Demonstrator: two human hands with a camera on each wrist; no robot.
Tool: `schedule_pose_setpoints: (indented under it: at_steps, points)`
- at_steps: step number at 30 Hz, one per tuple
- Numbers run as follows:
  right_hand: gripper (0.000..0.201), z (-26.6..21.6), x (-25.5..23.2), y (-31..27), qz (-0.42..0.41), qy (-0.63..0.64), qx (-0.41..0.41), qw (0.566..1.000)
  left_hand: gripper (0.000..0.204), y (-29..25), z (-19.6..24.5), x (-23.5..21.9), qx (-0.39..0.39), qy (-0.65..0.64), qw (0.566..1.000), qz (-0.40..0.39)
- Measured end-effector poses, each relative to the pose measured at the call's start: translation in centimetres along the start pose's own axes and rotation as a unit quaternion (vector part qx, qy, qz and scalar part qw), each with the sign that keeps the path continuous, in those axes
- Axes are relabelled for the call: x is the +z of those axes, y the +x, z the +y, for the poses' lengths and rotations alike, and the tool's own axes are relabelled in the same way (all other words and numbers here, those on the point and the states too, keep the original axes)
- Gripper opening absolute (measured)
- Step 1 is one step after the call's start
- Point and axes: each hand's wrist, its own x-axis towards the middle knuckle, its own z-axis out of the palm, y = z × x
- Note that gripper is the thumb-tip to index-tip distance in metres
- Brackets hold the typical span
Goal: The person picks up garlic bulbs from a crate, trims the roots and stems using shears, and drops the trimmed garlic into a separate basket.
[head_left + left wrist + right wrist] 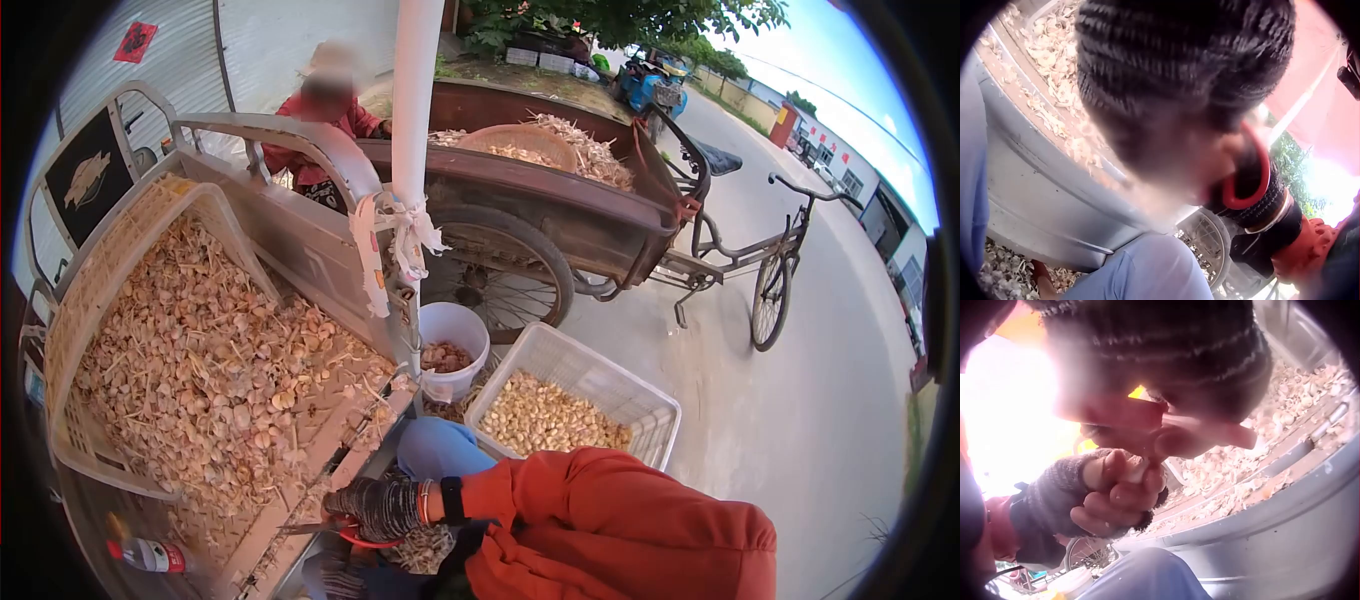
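Note:
My right hand [385,508], in a dark striped knit glove, grips red-handled scissors [368,539]; the blades point left, over the edge of the garlic-covered bed. Low in the head view, my left hand [338,577] is mostly cut off. In the right wrist view that left hand [1116,497] has bare fingertips curled round a small pale garlic clove [1137,472], right beside the scissors hand. The scissors' red handle [1260,169] also shows in the left wrist view. A large heap of loose garlic [210,370] spills from a tipped plastic crate [75,400].
A white basket [650,425] of garlic cloves and a white bucket [470,372] stand on the ground beside my knee. A white pole [412,110] rises nearby. Behind stands a cargo tricycle [560,225]; another person [330,120] sits beyond. A red-capped bottle [155,556] lies left.

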Motion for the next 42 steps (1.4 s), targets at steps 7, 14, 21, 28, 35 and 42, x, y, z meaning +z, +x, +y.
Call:
schedule_pose_setpoints:
  at_steps: [7, 14, 21, 28, 35, 42]
  points:
    - [0.032, 0.8, -0.2, 1.5, -0.017, 0.039, 0.099, 0.994, 0.023, -1.1, 13.6, 6.7, 0.066, 0.153, 0.983, 0.076]
    - [0.028, 11.2, 1.5, -0.2, 0.077, 0.268, 0.236, 0.931, 0.019, -1.9, 19.1, 8.5, 0.124, 0.307, 0.93, 0.163]
    - [0.035, 2.8, -2.5, -2.3, 0.098, 0.191, 0.142, 0.966, 0.024, -0.7, 18.0, 9.8, 0.046, -0.224, 0.958, 0.175]
    - [0.045, 0.5, -4.7, -2.5, 0.066, -0.121, -0.084, 0.987, 0.021, -1.2, 22.6, 12.4, 0.031, -0.174, 0.965, 0.192]
    - [0.038, 1.8, -4.0, -3.6, 0.03, -0.154, -0.119, 0.98, 0.023, -2.0, 21.9, 13.3, 0.047, -0.132, 0.973, 0.182]
    - [0.027, 2.4, -3.9, -3.8, 0.025, -0.087, -0.074, 0.993, 0.02, -1.4, 23.4, 13.4, 0.025, 0.016, 0.983, 0.179]
